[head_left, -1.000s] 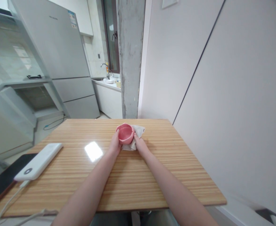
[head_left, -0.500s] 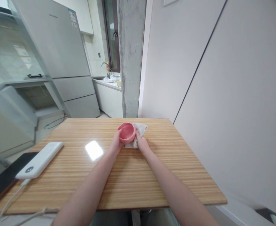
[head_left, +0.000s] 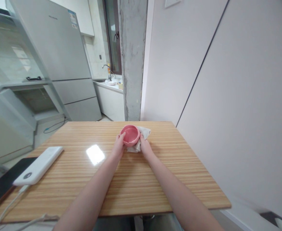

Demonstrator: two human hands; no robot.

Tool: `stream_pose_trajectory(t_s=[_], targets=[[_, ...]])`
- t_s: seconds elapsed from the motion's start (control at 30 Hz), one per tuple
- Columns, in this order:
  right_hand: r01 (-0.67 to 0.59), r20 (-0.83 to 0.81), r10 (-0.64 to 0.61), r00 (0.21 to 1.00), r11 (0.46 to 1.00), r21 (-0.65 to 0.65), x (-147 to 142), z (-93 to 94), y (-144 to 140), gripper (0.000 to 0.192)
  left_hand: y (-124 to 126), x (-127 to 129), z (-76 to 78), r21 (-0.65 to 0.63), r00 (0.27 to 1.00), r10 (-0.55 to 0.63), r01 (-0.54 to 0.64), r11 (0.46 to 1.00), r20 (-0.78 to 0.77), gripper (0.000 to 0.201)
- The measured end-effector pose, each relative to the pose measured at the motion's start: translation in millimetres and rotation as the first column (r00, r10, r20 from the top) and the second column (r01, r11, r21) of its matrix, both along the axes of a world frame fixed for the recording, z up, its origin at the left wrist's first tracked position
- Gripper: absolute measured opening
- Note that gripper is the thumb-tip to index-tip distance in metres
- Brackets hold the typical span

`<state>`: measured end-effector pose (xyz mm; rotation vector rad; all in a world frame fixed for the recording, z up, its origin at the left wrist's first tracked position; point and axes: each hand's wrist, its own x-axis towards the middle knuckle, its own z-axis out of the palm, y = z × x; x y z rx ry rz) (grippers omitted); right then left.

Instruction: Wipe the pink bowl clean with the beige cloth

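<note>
A round pink ashtray (head_left: 131,134), bowl-shaped with a notched rim, is tilted so that its inside faces me over the far part of the table. My left hand (head_left: 118,144) grips its left side, the thumb hooked over the rim. On the right, my right hand (head_left: 145,145) presses a whitish cloth (head_left: 145,131) against the ashtray's outer wall. The cloth spreads behind and below the ashtray, partly hidden by it. Most fingers of both hands are out of sight under the ashtray and cloth.
A white power bank (head_left: 38,166) with a cable lies on a dark phone-like slab (head_left: 1,184) at the table's left. The wood-grain table (head_left: 131,186) meets a white wall (head_left: 227,112) on the right. Behind stand a fridge (head_left: 56,48) and a sink counter (head_left: 109,99).
The ashtray has turned slightly, and a rim notch now shows near its lower edge. My left thumb reaches further inside the rim. The cloth stays almost where it was.
</note>
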<state>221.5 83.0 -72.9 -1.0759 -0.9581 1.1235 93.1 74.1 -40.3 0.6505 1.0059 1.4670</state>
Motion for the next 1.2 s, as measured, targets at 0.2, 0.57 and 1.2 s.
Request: stream_pose_trajectory(t_s=[0.2, 0.57, 1.2], targets=[[-0.036, -0.057, 0.030, 0.998, 0.993, -0.110, -4, -1.7, 1, 0.048, 3, -4, -7.6, -0.004, 0.999, 0.030, -0.030, 1.000, 0.023, 0.030], [-0.023, -0.232, 0.009, 0.973, 0.998, -0.057, -9, -4.3, 3, 0.045, -1, -1, 1.8, 0.001, 0.997, -0.037, 0.037, 0.999, 0.062, 0.036], [0.026, -0.296, -0.066, 0.953, 0.990, -0.139, -5, -0.2, 5, 0.038, -7, -1, 1.0, -0.054, 0.993, -0.116, 0.117, 0.992, 0.009, 0.047]])
